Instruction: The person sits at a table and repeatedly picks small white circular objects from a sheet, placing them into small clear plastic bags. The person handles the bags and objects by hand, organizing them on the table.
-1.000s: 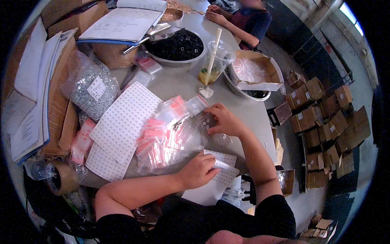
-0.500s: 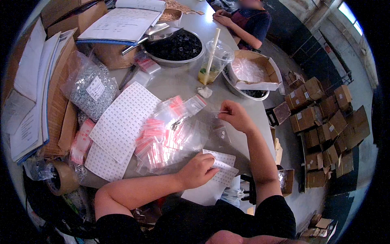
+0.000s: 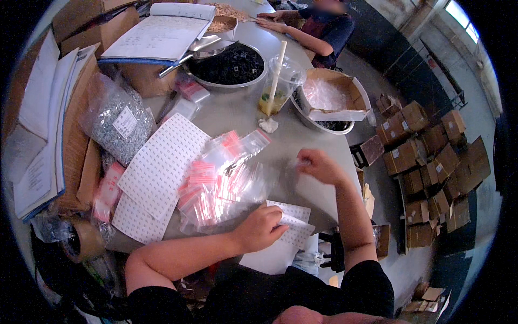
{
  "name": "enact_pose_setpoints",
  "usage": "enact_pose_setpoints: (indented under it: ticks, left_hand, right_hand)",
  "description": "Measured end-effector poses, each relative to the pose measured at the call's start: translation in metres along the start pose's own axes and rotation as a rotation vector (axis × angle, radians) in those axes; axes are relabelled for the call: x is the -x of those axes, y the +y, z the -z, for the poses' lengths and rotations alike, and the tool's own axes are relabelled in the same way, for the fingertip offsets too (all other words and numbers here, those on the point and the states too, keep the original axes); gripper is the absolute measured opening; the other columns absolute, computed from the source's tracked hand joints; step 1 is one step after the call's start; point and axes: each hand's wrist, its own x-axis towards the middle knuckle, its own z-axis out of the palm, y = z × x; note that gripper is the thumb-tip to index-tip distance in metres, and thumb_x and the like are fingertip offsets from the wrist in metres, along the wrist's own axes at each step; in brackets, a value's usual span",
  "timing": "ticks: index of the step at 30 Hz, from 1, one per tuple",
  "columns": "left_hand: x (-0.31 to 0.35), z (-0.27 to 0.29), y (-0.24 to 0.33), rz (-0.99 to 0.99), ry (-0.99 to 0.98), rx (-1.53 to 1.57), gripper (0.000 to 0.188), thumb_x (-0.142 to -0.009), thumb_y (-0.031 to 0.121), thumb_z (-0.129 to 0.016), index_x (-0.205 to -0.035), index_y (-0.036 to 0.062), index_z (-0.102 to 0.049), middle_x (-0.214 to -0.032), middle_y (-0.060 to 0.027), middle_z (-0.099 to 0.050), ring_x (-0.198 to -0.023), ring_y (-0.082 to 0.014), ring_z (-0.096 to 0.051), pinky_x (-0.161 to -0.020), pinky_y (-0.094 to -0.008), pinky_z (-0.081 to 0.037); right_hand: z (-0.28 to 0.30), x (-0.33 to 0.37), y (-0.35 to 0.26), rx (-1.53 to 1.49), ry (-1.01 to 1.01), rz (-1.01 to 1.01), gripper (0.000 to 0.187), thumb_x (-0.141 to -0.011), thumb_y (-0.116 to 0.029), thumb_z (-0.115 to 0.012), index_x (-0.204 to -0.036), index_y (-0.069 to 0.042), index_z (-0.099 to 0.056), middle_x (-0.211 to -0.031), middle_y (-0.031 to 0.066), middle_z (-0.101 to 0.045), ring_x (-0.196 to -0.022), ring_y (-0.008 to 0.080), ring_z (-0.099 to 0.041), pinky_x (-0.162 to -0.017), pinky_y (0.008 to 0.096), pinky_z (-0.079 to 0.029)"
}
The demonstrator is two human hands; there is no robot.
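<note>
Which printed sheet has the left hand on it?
The curled sheet at the table's near edge, under the left hand; the other two sheets lie overlapping, untouched, left of the clear bags.

I watch remotely through the left head-worn fisheye, which looks down and forward over the worktable [image 3: 234, 110], the left hand [image 3: 259, 227] and right hand [image 3: 325, 167] close below, piled cardboard boxes [image 3: 420, 176] farther off toward the right rim.

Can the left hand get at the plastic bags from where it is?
Probably yes: the plastic bags lie uncovered just beyond the left hand, though it holds the label sheet and would likely have to let go first.
</note>
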Motion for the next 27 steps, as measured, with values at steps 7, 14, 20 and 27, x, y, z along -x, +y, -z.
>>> enact_pose_setpoints:
  ticks: [7, 14, 20, 27]
  left_hand:
    - [-0.004, 0.001, 0.007, -0.039, 0.052, 0.033, 0.021, -0.082, 0.012, -0.065, -0.076, -0.0041, -0.054, -0.083, -0.019, -0.057, -0.079, -0.0374, -0.055, -0.077, -0.044, -0.045]
    - [-0.002, 0.004, 0.008, 0.107, 0.107, 0.049, 0.02, -0.082, 0.012, -0.064, -0.077, -0.0033, -0.054, -0.083, -0.0206, -0.057, -0.08, -0.0399, -0.056, -0.075, -0.0446, -0.045]
    - [-0.004, 0.005, 0.012, 0.147, 0.194, 0.111, 0.015, -0.082, 0.011, -0.065, -0.084, -0.0025, -0.059, -0.088, -0.0206, -0.06, -0.081, -0.0408, -0.057, -0.07, -0.0456, -0.046]
    - [-0.004, 0.005, 0.008, 0.031, 0.215, -0.007, 0.024, -0.082, 0.016, -0.07, -0.075, 0.0, -0.054, -0.077, -0.0189, -0.057, -0.071, -0.0382, -0.057, -0.06, -0.0454, -0.045]
  right_hand:
    - [0.092, -0.075, 0.037, 0.266, 0.839, -0.118, 0.026, -0.078, -0.013, -0.072, -0.099, -0.001, -0.06, -0.093, 0.0154, -0.066, -0.087, 0.0286, -0.063, -0.077, 0.0401, -0.049]
    - [0.042, -0.038, -0.01, 0.265, 0.62, 0.132, 0.03, -0.078, -0.01, -0.071, -0.106, -0.003, -0.062, -0.09, 0.0133, -0.066, -0.084, 0.0296, -0.063, -0.077, 0.0401, -0.05]
    - [-0.009, 0.064, -0.082, -0.255, -0.262, 0.149, 0.023, -0.085, -0.016, -0.069, -0.104, -0.003, -0.064, -0.093, 0.0138, -0.064, -0.084, 0.0277, -0.065, -0.073, 0.0372, -0.054]
    - [-0.038, 0.088, -0.092, 0.006, 0.139, 0.236, 0.015, -0.08, -0.01, -0.068, -0.093, -0.003, -0.063, -0.09, 0.0145, -0.062, -0.081, 0.0352, -0.063, -0.07, 0.041, -0.052]
